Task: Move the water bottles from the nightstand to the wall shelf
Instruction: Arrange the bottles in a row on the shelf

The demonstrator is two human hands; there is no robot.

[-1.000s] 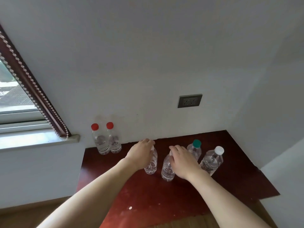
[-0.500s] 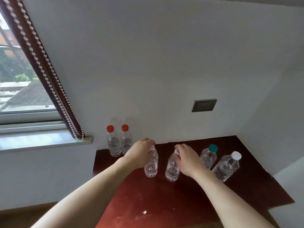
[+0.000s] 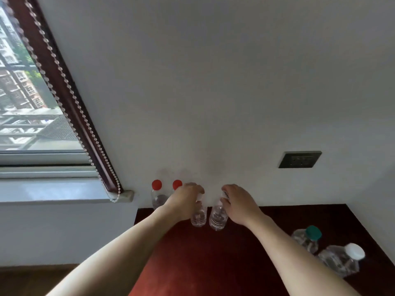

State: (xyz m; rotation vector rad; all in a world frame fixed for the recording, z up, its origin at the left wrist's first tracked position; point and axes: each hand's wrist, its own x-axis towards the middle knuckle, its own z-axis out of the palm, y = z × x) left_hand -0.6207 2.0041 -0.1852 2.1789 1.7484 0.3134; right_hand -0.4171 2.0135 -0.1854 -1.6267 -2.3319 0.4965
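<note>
My left hand (image 3: pixel 184 201) grips the neck of a clear water bottle (image 3: pixel 198 216), and my right hand (image 3: pixel 240 202) grips a second clear bottle (image 3: pixel 218 218). Both bottles hang lifted above the dark red nightstand (image 3: pixel 213 263), side by side. Two red-capped bottles (image 3: pixel 157 195) stand at the back left against the wall, partly hidden by my left hand. A green-capped bottle (image 3: pixel 307 238) and a white-capped bottle (image 3: pixel 342 259) stand at the right. No wall shelf is in view.
A window (image 3: pixel 32 116) with a dark frame and a bead chain (image 3: pixel 85 129) fills the left, with a pale sill (image 3: pixel 64 191) below it. A dark wall socket (image 3: pixel 299 159) sits on the white wall at right.
Both hands have risen with their bottles off the nightstand. The view has tilted up and shifted, so the green- and white-capped bottles now sit lower right.
</note>
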